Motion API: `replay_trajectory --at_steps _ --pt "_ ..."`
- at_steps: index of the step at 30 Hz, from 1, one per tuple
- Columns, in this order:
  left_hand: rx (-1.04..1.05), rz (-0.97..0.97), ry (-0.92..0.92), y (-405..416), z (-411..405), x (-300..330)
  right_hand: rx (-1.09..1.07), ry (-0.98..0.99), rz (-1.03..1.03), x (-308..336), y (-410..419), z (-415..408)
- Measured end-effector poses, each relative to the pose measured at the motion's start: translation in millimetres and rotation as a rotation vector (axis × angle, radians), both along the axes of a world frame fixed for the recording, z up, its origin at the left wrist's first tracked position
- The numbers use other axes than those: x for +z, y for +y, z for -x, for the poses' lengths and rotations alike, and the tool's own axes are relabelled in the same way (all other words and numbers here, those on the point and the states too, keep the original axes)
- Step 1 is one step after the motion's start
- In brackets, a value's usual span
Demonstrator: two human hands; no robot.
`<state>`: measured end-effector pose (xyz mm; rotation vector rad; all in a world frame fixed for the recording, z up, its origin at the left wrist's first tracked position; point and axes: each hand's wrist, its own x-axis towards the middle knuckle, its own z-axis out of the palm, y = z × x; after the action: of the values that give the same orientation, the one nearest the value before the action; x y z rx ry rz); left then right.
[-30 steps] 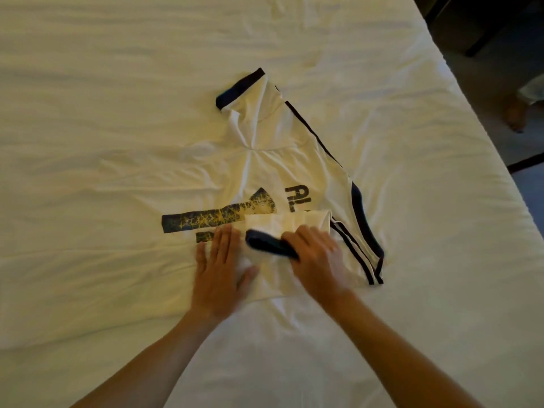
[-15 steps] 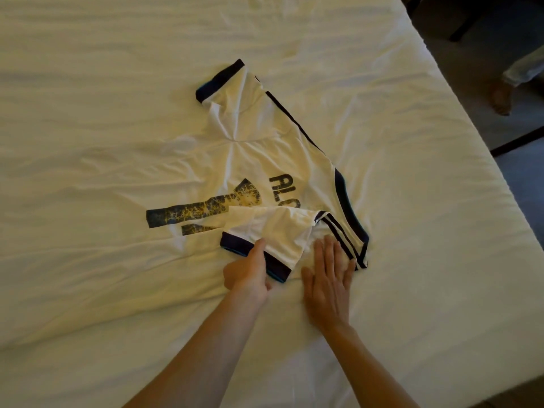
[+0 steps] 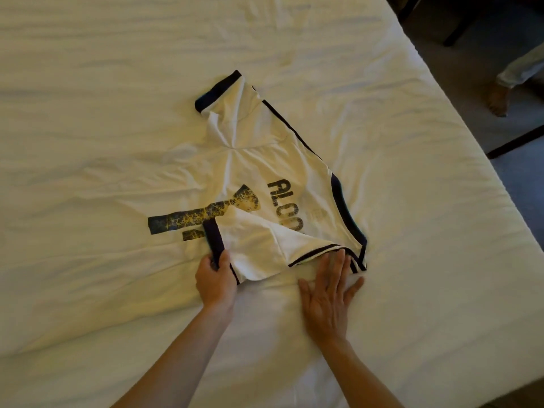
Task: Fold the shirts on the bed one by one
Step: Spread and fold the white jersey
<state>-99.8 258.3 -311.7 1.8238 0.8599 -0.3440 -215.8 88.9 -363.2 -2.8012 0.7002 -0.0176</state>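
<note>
Now that the near sleeve (image 3: 259,245) has been drawn further across the shirt (image 3: 265,160), its dark cuff is pinched by the left hand (image 3: 216,279); just right of that pinch, the shoulder is pressed onto the bed (image 3: 88,83) by the flat, spread right hand (image 3: 326,293), so the sleeve fold is judged nearly set.

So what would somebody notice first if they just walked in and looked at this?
Probably the white shirt with dark trim, spread in the middle of the bed, with its big cracked dark and yellow print. Next, the two bare hands at its near edge: the left hand pinches the dark cuff of a sleeve folded over the shirt, while the right hand lies flat by the collar.
</note>
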Motion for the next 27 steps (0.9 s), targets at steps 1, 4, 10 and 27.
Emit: replay_trajectory --at_steps 1,4,10,27 --pt "-0.03 -0.028 -0.015 1.7 -1.1 -2.1 -0.008 0.007 0.009 -0.1 0.3 1.3" --pt "-0.11 -0.081 -0.053 5.4 -1.7 -3.9 -0.049 0.029 -0.002 2.7 1.3 4.2" --pt "-0.113 -0.158 -0.182 28.6 -3.9 -3.2 -0.168 -0.166 -0.082 17.8 5.2 1.5" --pt "-0.09 0.125 -0.164 59.7 -12.5 0.6 0.476 0.207 -0.079 14.9 48.1 -52.7"
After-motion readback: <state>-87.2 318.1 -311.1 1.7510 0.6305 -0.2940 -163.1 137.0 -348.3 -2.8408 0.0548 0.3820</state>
